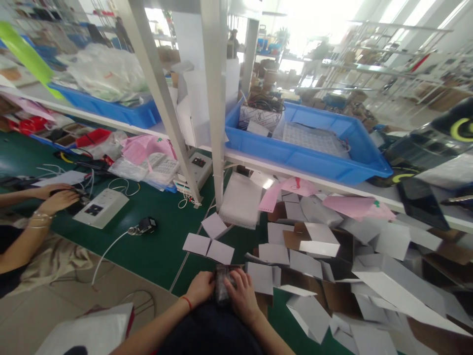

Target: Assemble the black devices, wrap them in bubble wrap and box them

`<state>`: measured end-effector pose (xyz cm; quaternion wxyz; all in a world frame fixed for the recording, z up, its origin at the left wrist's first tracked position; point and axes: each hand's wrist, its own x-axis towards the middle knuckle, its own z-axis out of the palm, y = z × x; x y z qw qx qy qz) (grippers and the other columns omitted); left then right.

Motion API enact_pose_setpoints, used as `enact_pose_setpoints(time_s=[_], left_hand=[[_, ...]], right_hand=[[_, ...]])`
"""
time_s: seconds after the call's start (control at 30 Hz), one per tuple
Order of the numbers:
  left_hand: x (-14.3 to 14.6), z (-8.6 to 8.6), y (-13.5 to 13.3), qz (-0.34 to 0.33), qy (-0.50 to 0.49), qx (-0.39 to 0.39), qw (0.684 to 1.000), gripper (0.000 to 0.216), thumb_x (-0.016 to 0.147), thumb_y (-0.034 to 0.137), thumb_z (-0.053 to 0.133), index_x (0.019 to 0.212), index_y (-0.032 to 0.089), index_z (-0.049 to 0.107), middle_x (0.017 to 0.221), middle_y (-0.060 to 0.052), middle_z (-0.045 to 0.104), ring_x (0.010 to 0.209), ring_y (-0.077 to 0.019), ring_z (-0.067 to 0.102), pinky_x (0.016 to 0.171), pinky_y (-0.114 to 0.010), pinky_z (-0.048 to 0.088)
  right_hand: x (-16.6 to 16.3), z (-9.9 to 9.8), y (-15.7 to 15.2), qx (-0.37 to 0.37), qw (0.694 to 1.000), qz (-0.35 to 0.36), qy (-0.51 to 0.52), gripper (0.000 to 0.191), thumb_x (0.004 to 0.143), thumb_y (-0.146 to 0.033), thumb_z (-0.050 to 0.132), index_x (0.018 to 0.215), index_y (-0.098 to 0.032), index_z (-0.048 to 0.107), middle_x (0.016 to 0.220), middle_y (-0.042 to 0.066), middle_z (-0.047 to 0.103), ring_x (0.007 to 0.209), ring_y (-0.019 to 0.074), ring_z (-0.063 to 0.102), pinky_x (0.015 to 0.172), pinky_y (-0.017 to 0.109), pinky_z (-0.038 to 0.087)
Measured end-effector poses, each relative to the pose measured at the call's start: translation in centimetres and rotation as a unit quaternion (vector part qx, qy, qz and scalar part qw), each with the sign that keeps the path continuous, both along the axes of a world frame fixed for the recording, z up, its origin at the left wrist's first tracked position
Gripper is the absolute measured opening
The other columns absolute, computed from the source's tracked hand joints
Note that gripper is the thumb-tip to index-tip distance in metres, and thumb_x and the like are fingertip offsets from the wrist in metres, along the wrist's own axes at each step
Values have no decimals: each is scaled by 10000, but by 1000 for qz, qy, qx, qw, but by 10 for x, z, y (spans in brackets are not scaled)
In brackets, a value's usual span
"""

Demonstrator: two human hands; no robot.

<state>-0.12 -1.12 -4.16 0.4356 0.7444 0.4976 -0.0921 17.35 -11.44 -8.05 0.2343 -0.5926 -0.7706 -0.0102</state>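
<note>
Both my hands meet at the near edge of the green table (158,246), closed around one small dark object in clear wrapping (221,288). My left hand (200,288), with a red string at the wrist, grips its left side. My right hand (242,293) covers its right side with fingers curled over it. Just beyond my hands lie flat grey-white folded cards (209,246), and to the right is a heap of several unfolded small cartons (332,256).
A co-worker's hands (59,199) at the far left work by a white box (100,208) with cables. Blue bins (306,143) sit on the white shelf above. Slanted metal posts (216,98) rise from the table. Pink papers and a white bag lie about.
</note>
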Motion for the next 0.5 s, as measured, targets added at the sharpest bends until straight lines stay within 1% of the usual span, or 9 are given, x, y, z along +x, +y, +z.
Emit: enact_pose_setpoints(time_s=[0.1, 0.2, 0.27, 0.33, 0.4, 0.5], left_hand=[[-4, -1, -2, 19, -14, 8, 1000, 453, 984, 396, 389, 848, 148, 744, 892, -144, 752, 845, -262, 701, 716, -309, 433], [-5, -4, -3, 37, -23, 11, 999, 499, 1004, 426, 362, 821, 151, 737, 857, -141, 740, 832, -258, 695, 721, -307, 421], [-6, -6, -2, 46, -28, 11, 998, 503, 1006, 433, 364, 805, 153, 730, 853, -139, 736, 837, -256, 691, 731, -307, 418], [-7, -9, -3, 53, -32, 9, 998, 487, 1000, 422, 376, 798, 148, 724, 858, -138, 734, 844, -256, 687, 739, -310, 417], [-8, -12, -3, 58, -33, 3, 998, 478, 991, 405, 382, 775, 138, 713, 825, -136, 724, 825, -255, 679, 735, -315, 416], [-11, -17, -2, 59, -35, -11, 998, 445, 968, 386, 409, 736, 134, 693, 761, -126, 698, 803, -259, 664, 739, -328, 420]], right_hand=[[-9, -1, 6, -53, 998, -8, -17, 405, 811, -138, 632, 1205, -232, 647, 1141, 163, 649, 1077, 379, 574, 835, 563, 561], [-17, 2, 11, -96, 995, -25, -12, 480, 735, -202, 679, 1213, -171, 653, 1099, 186, 661, 1009, 389, 590, 821, 553, 569], [-18, 5, 13, -113, 993, -33, -1, 505, 683, -207, 687, 1184, -151, 662, 1054, 183, 666, 965, 383, 597, 811, 543, 575], [-16, 10, 13, -119, 992, -34, 18, 487, 656, -178, 666, 1143, -163, 666, 1035, 167, 663, 953, 375, 599, 801, 529, 578], [-12, 19, 10, -112, 992, -25, 46, 479, 658, -147, 635, 1136, -179, 647, 1062, 155, 652, 979, 368, 598, 802, 515, 579], [-4, 35, 3, -79, 992, 14, 96, 477, 722, -119, 585, 1194, -194, 580, 1144, 146, 624, 1060, 332, 591, 869, 481, 578]])
